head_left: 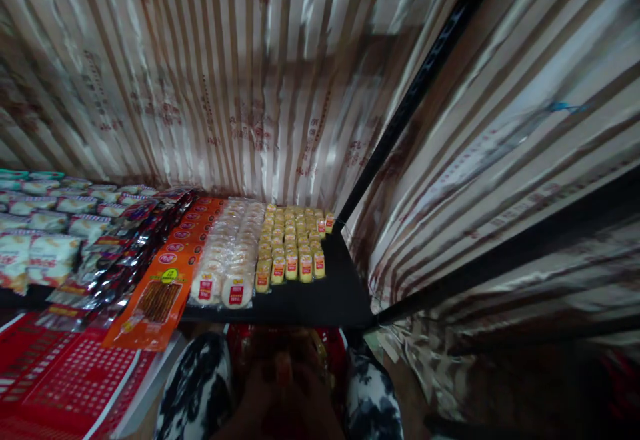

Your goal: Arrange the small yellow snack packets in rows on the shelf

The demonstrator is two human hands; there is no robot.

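Observation:
Down between my knees, in deep shade, my left hand (pixel 261 381) and my right hand (pixel 306 381) come close together around a small wrapped snack (pixel 283 367). Its details are too dark to make out, and so are most of my fingers. Beneath my hands is a red container (pixel 341 347) with shiny packets inside. On the black shelf (pixel 330 300) just ahead stand rows of small yellow wrapped cakes (pixel 291 267) with red labels. Beside them lie two rows of round white crackers (pixel 235 287) in clear wrap.
Left along the shelf are overlapping orange snack packets (pixel 160 293), dark shiny packets (pixel 125 247) and white snack bags (pixel 53 257). A red printed box (pixel 75 373) stands low at left. Striped plastic sheeting (pixel 225 93) hangs behind, with a black shelf post (pixel 400 120) at the corner.

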